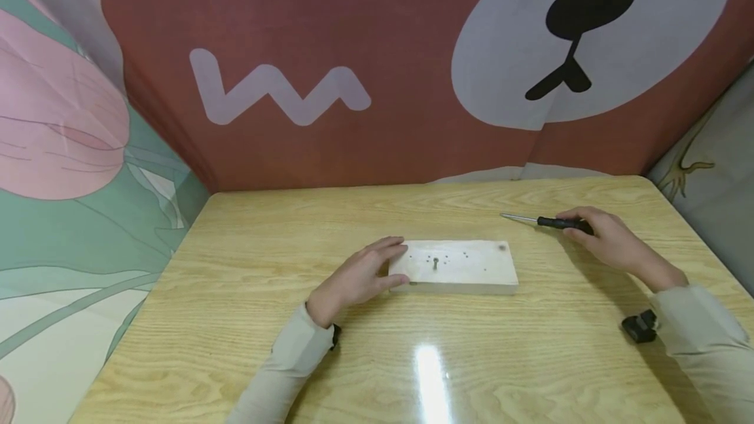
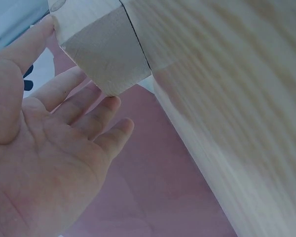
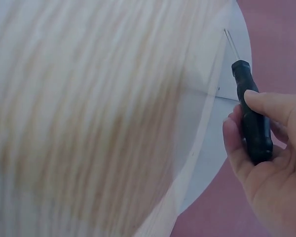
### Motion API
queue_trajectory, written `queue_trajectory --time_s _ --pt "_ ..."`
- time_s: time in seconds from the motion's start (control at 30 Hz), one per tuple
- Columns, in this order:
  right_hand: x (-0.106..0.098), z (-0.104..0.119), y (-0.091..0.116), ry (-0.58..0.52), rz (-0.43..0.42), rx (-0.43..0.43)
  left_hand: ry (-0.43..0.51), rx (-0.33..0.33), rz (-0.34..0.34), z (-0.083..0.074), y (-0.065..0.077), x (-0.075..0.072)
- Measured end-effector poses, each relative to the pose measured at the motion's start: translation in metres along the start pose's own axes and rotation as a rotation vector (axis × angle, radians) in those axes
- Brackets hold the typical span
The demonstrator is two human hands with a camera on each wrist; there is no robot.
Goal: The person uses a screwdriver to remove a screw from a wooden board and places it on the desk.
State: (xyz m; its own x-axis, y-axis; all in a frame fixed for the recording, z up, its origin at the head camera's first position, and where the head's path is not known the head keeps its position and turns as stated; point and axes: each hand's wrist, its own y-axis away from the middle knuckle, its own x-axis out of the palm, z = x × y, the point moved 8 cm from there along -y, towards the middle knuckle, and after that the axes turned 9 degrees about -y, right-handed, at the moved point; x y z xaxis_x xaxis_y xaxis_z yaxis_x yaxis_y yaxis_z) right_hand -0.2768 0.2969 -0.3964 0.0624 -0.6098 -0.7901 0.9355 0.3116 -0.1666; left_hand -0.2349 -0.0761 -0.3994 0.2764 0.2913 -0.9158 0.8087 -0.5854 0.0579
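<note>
A pale wooden block [image 1: 459, 273] lies lengthwise on the table, with a screw [image 1: 435, 264] standing up from its top face and several small holes around it. My left hand [image 1: 359, 273] holds the block's left end, thumb at the near side and fingers at the far side. The left wrist view shows the block's end face [image 2: 108, 54] between thumb and fingertips. At the right, my right hand [image 1: 609, 241] grips a screwdriver [image 1: 550, 222] by its black handle. Its metal shaft points left, behind the block. In the right wrist view, the thumb presses along the handle [image 3: 254, 118].
Both hands work over a light wood-grain table [image 1: 247, 234]. A brown cloth backdrop [image 1: 353, 149] with a cartoon print hangs behind its far edge, and printed cloths flank the sides. Black wrist cameras sit under the sleeves, the right one [image 1: 641, 326] close over the table.
</note>
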Motion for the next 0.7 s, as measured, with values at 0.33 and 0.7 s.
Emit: queue_trajectory --time_s 0.33,0.7 --pt "-0.003 0.003 0.003 -0.013 -0.031 -0.022 0.001 0.004 -0.002 0.0 -0.001 0.0" --pt "-0.007 0.012 0.005 -0.02 -0.047 -0.051 0.006 -0.002 0.002 0.001 -0.001 0.0"
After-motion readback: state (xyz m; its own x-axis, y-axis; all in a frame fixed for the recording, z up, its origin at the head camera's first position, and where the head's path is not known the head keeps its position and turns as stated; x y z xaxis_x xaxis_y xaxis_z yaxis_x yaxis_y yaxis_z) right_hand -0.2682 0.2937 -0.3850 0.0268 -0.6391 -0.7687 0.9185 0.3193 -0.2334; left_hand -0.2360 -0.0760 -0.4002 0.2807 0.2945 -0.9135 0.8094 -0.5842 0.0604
